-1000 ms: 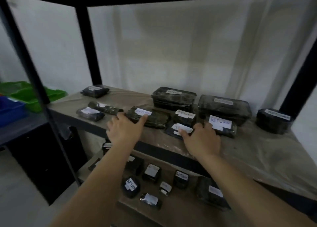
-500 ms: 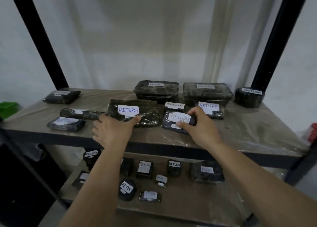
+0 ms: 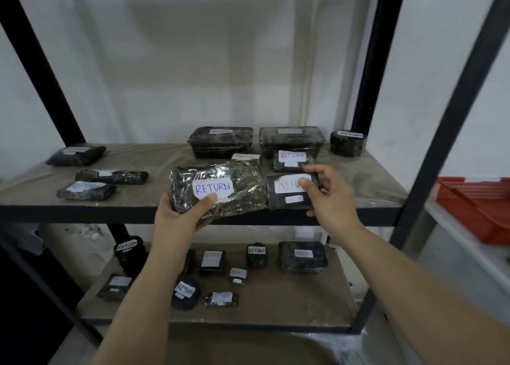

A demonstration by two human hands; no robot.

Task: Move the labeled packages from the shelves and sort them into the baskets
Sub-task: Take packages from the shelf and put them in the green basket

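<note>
Head view shows both picks made: half a second ago my hands were only settling onto the packages flat on the shelf, and now each one is raised off the board. That frees two "RETURN" items for the carry to a basket; I'd judge the red slotted plastic basket (image 3: 474, 212) at the right a candidate, though nothing shows which label it takes. My left hand (image 3: 179, 215) grasps the large crinkled foil-wrapped dark package (image 3: 218, 190) from below at its near left corner, thumb pressed onto the white label, the package tilted towards me above the front edge of the upper tan shelf board (image 3: 154, 199). My right hand (image 3: 328, 199) pinches the smaller flat black package (image 3: 289, 190) at its right end, thumb on its blurred label, which probably also reads "RETURN". The two packages sit edge to edge.
</note>
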